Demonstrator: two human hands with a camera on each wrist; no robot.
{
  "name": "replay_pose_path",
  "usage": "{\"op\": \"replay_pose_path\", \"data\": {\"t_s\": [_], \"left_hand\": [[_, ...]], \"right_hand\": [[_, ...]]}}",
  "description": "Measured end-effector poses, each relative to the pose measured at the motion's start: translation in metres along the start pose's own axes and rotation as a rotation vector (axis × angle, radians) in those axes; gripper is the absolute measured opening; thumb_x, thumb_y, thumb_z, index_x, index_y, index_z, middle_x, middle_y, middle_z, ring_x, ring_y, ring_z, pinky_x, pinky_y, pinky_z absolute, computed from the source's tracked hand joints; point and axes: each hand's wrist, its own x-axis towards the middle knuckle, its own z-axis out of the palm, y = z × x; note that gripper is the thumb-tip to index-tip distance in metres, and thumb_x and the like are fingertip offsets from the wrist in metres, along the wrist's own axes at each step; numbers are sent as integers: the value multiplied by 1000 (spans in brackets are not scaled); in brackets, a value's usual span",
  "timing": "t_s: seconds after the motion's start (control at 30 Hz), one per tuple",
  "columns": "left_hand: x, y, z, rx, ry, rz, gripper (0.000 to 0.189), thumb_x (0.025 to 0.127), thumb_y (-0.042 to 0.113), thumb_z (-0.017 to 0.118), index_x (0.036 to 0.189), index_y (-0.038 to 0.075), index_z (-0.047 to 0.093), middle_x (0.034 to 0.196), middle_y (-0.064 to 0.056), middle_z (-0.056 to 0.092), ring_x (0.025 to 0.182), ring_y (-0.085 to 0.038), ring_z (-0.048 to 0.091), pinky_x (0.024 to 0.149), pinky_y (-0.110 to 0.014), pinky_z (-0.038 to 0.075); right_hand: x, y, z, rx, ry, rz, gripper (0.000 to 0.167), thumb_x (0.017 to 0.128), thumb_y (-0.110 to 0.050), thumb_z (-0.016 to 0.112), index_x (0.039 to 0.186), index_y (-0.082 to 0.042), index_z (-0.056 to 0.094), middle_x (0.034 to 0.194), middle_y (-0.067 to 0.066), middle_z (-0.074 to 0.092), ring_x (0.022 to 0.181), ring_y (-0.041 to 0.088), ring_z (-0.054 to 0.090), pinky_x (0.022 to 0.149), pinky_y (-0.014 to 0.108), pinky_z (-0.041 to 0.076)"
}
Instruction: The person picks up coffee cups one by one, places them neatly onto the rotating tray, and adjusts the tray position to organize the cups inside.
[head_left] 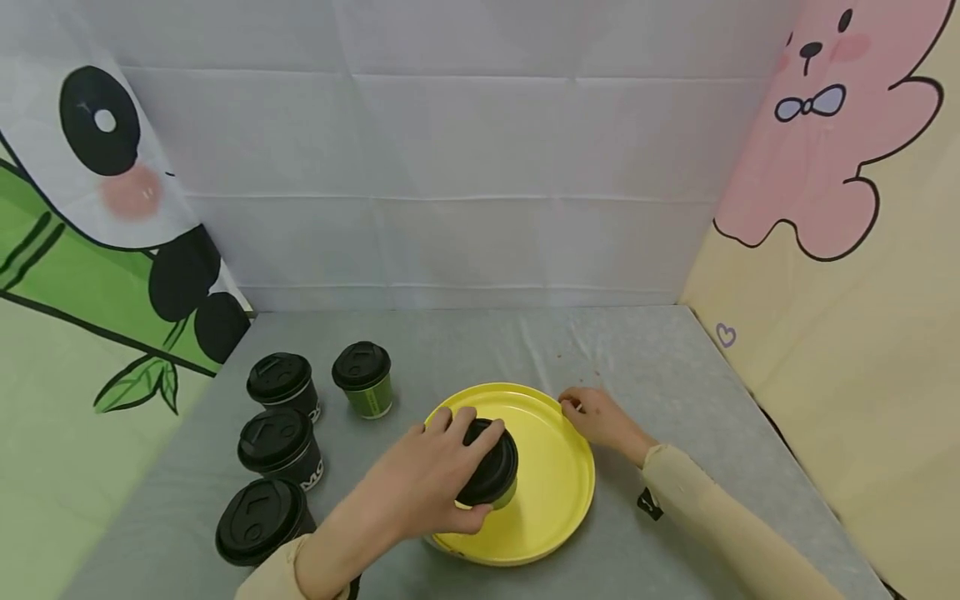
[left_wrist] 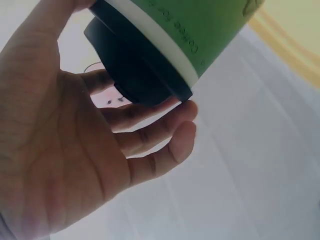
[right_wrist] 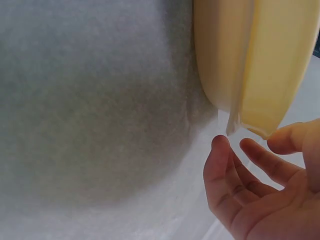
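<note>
Fingers (head_left: 489,435) of the left hand (head_left: 427,479) grip a green cup (head_left: 507,497) round its black lid (head_left: 497,475), over a yellow tray (head_left: 558,483); whether its base touches, I cannot tell. The right hand (head_left: 600,421) pinches the tray's far right rim. Three dark cups (head_left: 277,437) stand in a row to the left, a second green cup (head_left: 371,397) just beside the farthest, on the grey tabletop (head_left: 645,358)

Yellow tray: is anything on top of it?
A black-lidded green cup, in the left grip, is on or above the tray; the cup's base and the surface beneath are hidden.
</note>
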Motion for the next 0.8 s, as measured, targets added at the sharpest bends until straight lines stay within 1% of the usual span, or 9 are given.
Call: {"op": "replay_pose_path", "data": {"t_s": [0.07,0.17,0.27,0.4,0.57,0.7,0.8], "left_hand": [[7,1,5,-30,-42,3,76,86,59,65,148,19,47,128,-14,52,104,-30,56,74,-42,54],[16,2,12,-90,-128,3,76,87,58,66,150,20,45,133,-14,50,103,-27,57,73,-40,54],[22,3,19,-131,-179,11,76,86,57,67,150,22,45,133,-13,49,102,-24,56,72,-37,53],[24,5,25,-155,-204,21,75,86,58,67,149,23,46,132,-11,49,104,-23,54,73,-36,53],[24,9,28,-160,-235,27,75,87,61,65,149,24,46,131,-9,49,104,-22,54,73,-33,53],[22,10,30,-154,-233,33,75,87,64,64,148,25,47,130,-8,50,103,-20,55,71,-31,53],[21,11,30,-146,-226,42,76,86,66,64,148,25,47,129,-8,50,102,-20,55,71,-31,52]], "right_hand": [[-2,1,0,-3,5,2,28,104,-17,51,123,-5,68,107,6,69,90,16,65,76,35,55],[-3,1,1,-20,9,7,28,104,-18,51,122,-6,69,106,5,70,90,16,65,76,36,55],[-4,1,1,-24,7,8,28,104,-18,51,122,-6,68,107,6,70,90,16,65,77,37,55],[-4,0,2,-8,-2,21,28,105,-18,51,122,-5,68,107,6,69,89,15,65,76,35,55],[-3,-1,2,-8,-13,24,28,105,-18,50,123,-6,68,111,7,69,91,14,65,78,36,55],[-3,-1,2,-14,-19,28,30,105,-18,49,125,-5,67,114,8,69,94,15,65,79,36,55],[-3,-1,3,-7,-21,36,30,105,-18,49,126,-5,67,114,8,69,91,14,65,78,35,54]]}}
